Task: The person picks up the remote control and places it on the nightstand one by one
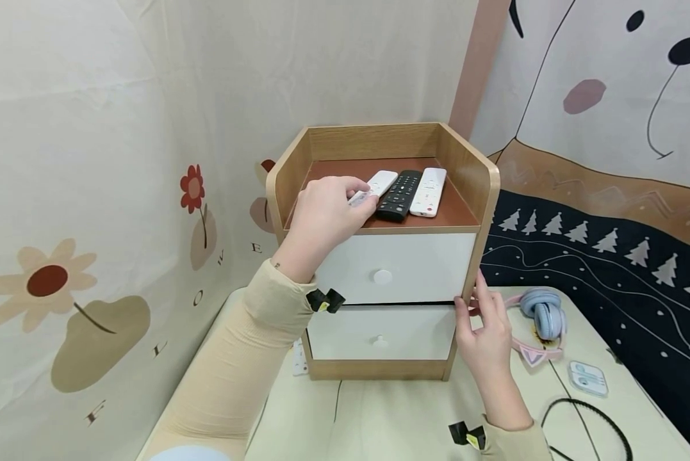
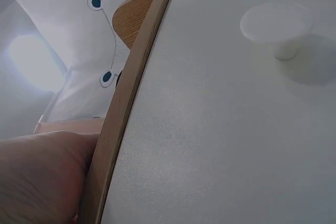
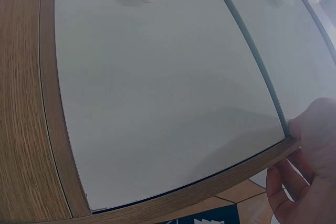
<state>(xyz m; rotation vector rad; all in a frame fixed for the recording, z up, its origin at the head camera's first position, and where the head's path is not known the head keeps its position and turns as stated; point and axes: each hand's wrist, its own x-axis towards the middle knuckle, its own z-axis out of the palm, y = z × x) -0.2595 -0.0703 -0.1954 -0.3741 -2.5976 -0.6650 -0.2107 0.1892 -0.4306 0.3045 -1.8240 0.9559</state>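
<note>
A small wooden drawer cabinet point(image 1: 394, 371) with two white drawers stands in the middle of the head view. On its brown top shelf, my left hand point(image 1: 328, 208) pinches a white remote control point(image 1: 383, 182) between thumb and fingers, partly covering its near end. Next to it lie a black remote control point(image 1: 400, 194) and another white remote control point(image 1: 429, 191). My right hand point(image 1: 485, 336) grips the cabinet's right front edge, thumb at the front near the gap between the drawers, fingers round the side. In the left wrist view, part of the left hand point(image 2: 44, 177) shows beyond the shelf's front edge.
Right of the cabinet lie blue and pink headphones point(image 1: 543, 320), a clear case with earphones point(image 1: 588, 378) and a black braided loop point(image 1: 601, 416). A white patterned object point(image 1: 300, 358) shows at the cabinet's lower left. Printed cloth point(image 1: 120, 128) hangs behind and beside the table.
</note>
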